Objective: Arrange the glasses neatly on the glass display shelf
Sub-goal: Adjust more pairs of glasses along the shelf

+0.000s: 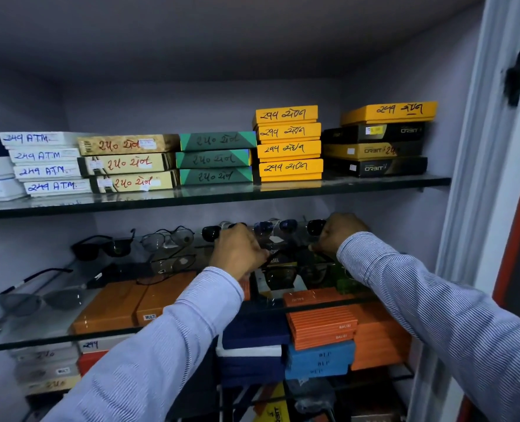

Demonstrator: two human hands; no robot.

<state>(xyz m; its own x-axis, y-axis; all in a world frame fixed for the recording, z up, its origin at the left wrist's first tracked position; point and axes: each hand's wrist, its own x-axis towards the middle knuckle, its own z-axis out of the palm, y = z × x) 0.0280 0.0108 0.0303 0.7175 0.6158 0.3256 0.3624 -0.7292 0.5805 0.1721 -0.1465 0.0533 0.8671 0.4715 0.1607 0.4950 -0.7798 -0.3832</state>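
- Both striped sleeves [167, 345] reach forward over the glass shelf [39, 339], forearms angled inward.
- Left hand [237, 251]: fingers curled, grip closed; on what, I cannot tell.
- Right hand [339, 234]: curled shut likewise, contents hidden.
- Glasses [278, 228] stand between my hands, further pairs leftward.

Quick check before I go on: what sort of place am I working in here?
Most likely an optician's shop or its stockroom: rows of glasses on a glass shelf, and stacked, hand-labelled boxes above.

Both arms wear long shirt sleeves [173, 339] of pale blue-white with fine stripes, cuffs buttoned.
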